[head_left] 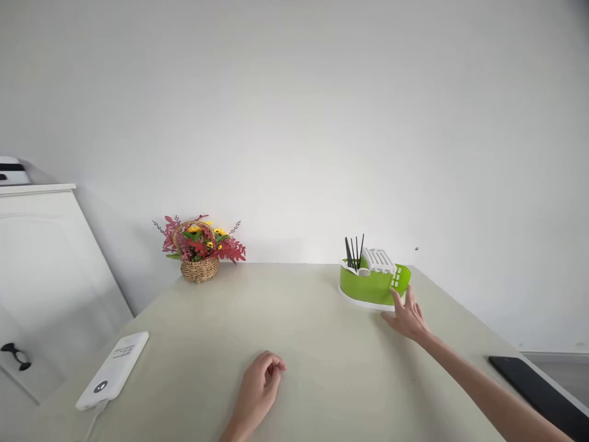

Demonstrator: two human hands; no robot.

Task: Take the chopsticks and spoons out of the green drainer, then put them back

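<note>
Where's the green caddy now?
In the head view, the green caddy stands right of centre near the far edge of the table, just beyond the right hand.

- Far left on the pale flat counter (317, 344): brown wicker basket (200, 270), red-and-yellow flowers (197, 242) in it.
- Far right: green-and-white oval plastic holder (368, 287), thin black sticks (353, 255) in it.
- Near left: white rectangular device (115, 368).
- Near right: black flat slab (531, 383).

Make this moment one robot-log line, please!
right hand: spread at green holder, contact unclear | left hand: loosely curled | wicker basket: back left | white device: near left
</note>
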